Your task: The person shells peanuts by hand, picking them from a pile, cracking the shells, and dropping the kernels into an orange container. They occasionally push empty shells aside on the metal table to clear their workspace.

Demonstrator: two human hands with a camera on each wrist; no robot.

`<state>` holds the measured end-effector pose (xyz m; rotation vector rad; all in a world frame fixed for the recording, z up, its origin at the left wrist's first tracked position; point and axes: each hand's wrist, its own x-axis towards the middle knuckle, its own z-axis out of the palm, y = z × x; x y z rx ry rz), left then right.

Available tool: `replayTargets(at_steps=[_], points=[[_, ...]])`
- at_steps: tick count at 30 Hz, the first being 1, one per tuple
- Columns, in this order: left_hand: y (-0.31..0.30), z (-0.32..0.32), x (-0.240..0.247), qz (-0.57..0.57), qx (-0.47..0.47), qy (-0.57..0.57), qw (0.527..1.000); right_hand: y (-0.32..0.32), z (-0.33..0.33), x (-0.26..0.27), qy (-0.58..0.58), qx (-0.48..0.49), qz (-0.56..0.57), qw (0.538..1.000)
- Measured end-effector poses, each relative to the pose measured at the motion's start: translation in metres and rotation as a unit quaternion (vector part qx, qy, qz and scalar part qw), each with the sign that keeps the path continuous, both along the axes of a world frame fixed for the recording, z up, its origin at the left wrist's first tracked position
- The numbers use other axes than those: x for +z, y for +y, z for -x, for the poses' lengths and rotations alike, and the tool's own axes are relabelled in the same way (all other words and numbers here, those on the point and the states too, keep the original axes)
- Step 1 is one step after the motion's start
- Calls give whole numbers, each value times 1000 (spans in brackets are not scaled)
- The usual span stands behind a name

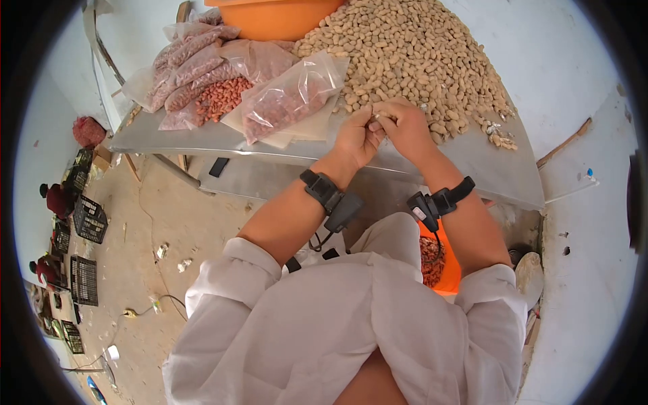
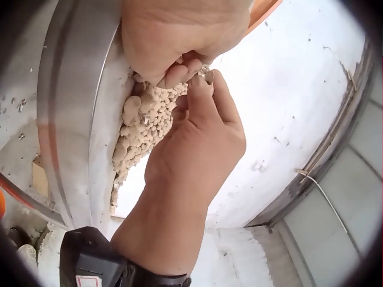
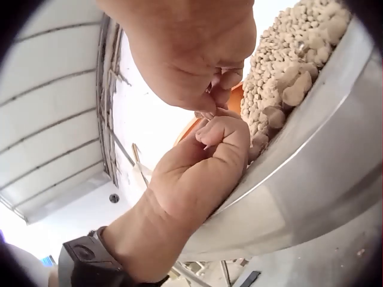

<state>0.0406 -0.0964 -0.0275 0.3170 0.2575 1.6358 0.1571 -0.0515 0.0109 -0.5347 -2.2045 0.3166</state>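
Observation:
Over the table's near edge, my left hand (image 1: 358, 138) and right hand (image 1: 407, 131) meet fingertip to fingertip. Between them they pinch a small peanut (image 1: 376, 119), mostly hidden by the fingers. In the left wrist view, a bit of its pale shell (image 2: 209, 76) shows at the right hand's (image 2: 197, 140) thumb and forefinger. The right wrist view has the left hand (image 3: 200, 173) with curled fingers just under the right hand (image 3: 185, 54). A large heap of unshelled peanuts (image 1: 412, 61) lies right beyond both hands on the metal table (image 1: 486, 165).
Left of the heap lie filled clear bags (image 1: 287, 101), loose red peanut kernels (image 1: 223, 100) and an orange basin (image 1: 277, 19). Broken shells (image 1: 499, 137) sit at the heap's right. Below the table, an orange container (image 1: 445, 270) holds reddish pieces. Black crates (image 1: 84, 280) stand on the floor far left.

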Motion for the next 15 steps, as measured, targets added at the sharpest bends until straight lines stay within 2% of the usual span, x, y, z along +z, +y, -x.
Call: replayTargets(at_steps=[3,15], points=[[0,2,0,-19,14,31,999,-5,-2,-4,46,-11,89,995],[3,9,-11,-44,-16,74,996,-5,-7,-17,149,34,156,976]])
